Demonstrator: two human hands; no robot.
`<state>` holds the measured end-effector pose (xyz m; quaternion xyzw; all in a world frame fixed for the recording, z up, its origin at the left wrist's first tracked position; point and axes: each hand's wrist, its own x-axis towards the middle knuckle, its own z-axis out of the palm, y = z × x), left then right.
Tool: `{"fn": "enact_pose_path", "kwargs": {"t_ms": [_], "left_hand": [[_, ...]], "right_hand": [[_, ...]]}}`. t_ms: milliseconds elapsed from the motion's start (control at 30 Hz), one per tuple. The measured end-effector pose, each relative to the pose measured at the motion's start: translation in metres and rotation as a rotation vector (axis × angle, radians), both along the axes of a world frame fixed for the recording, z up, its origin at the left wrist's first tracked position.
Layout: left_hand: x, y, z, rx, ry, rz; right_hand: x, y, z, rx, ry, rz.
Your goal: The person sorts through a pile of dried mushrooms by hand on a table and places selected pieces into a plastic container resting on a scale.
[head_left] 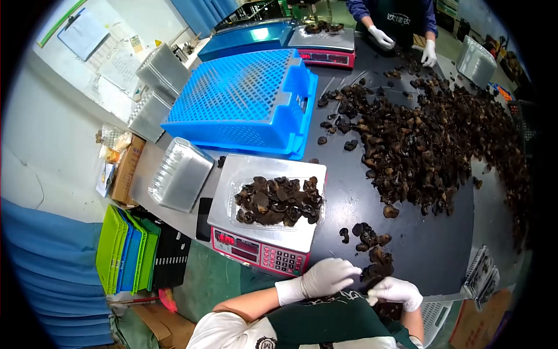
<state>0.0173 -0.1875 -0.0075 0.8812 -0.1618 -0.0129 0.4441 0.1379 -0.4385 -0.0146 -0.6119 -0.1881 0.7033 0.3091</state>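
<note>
My left hand, in a white glove, reaches right from the front edge of the scale, its fingers loosely stretched and slightly bent. My right hand, gloved too, is curled beside a small row of wood ear mushrooms; what its fingers hold is partly hidden. Left of the hands stands a scale with a red keypad front and lit digits. On its plate rests a clear plastic tray filled with wood ear mushrooms.
A large heap of wood ear mushrooms spreads over the dark table. Behind the scale lies an upturned blue crate; stacked clear trays stand left. Across the table, a gloved co-worker works near a second scale.
</note>
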Motion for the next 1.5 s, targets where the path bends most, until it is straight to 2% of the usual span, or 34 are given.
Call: {"fn": "enact_pose_path", "kwargs": {"t_ms": [33, 133, 200, 267, 333, 400, 433, 500, 567, 600, 667, 700, 733, 800, 833, 933, 1067, 1200, 1267, 1300, 1333, 1400, 1467, 1500], "left_hand": [[-0.001, 0.002, -0.004, 0.075, 0.020, 0.032], [0.000, 0.002, -0.015, 0.107, 0.095, 0.084], [0.002, 0.000, -0.016, 0.217, 0.109, 0.127], [0.006, 0.002, -0.009, 0.213, 0.091, 0.112], [0.007, 0.012, 0.016, 0.123, -0.021, 0.166], [0.004, 0.038, 0.053, 0.156, -0.168, 0.372], [-0.003, 0.057, 0.073, 0.271, -0.145, 0.536], [-0.018, 0.105, 0.078, 0.193, -0.300, 0.949], [-0.035, 0.148, 0.088, 0.151, -0.245, 1.262], [-0.053, 0.177, 0.072, 0.156, -0.299, 1.265], [-0.064, 0.197, 0.065, 0.163, -0.306, 1.293], [-0.070, 0.203, 0.060, 0.277, -0.237, 1.283], [-0.075, 0.214, 0.046, 0.402, -0.242, 1.225], [-0.082, 0.213, 0.023, 0.350, -0.086, 1.296], [-0.083, 0.211, 0.017, 0.448, -0.081, 1.256], [-0.086, 0.213, -0.004, 0.412, -0.075, 1.140], [-0.077, 0.209, -0.004, 0.307, -0.010, 1.190], [-0.077, 0.210, -0.002, 0.253, 0.031, 1.229], [-0.077, 0.209, -0.003, 0.231, 0.026, 1.254], [-0.077, 0.208, -0.003, 0.219, 0.012, 1.260], [-0.078, 0.208, -0.003, 0.207, -0.001, 1.267], [-0.079, 0.210, -0.006, 0.201, -0.006, 1.259], [-0.077, 0.210, -0.006, 0.196, -0.047, 1.290], [-0.076, 0.210, -0.005, 0.204, -0.057, 1.291]], "right_hand": [[0.003, -0.011, 0.000, 0.004, -0.050, 0.104], [0.002, -0.024, 0.015, 0.073, -0.204, -0.132], [0.009, -0.004, 0.034, 0.020, -0.459, -0.190], [0.011, 0.011, 0.033, 0.127, -0.742, -0.311], [0.012, 0.023, 0.033, 0.102, -0.830, -0.254], [0.009, 0.031, 0.029, 0.155, -0.791, -0.289], [0.005, 0.041, 0.025, 0.212, -0.746, -0.314], [0.000, 0.055, 0.021, 0.267, -0.711, -0.349], [-0.001, 0.071, 0.016, 0.318, -0.747, -0.372], [0.001, 0.079, 0.005, 0.368, -0.781, -0.425], [0.009, 0.093, -0.011, 0.452, -1.140, -0.516], [0.019, 0.099, -0.007, 0.321, -1.195, -0.483], [0.027, 0.104, -0.018, 0.394, -1.273, -0.594], [0.041, 0.108, -0.033, 0.372, -1.382, -0.474], [0.041, 0.111, -0.031, 0.386, -1.354, -0.394], [0.026, 0.127, -0.032, 0.361, -1.397, -0.065], [0.028, 0.129, -0.051, 0.418, -1.449, -0.059], [0.034, 0.132, -0.051, 0.329, -1.479, 0.006], [0.038, 0.135, -0.041, 0.282, -1.349, -0.096], [0.036, 0.139, -0.030, 0.372, -1.293, -0.318], [0.036, 0.147, -0.006, 0.406, -1.165, -0.413], [0.039, 0.167, 0.026, 0.532, -1.022, -0.454], [0.035, 0.195, 0.057, 0.666, -0.995, -0.518], [0.035, 0.210, 0.058, 0.764, -1.069, -0.497]]}}
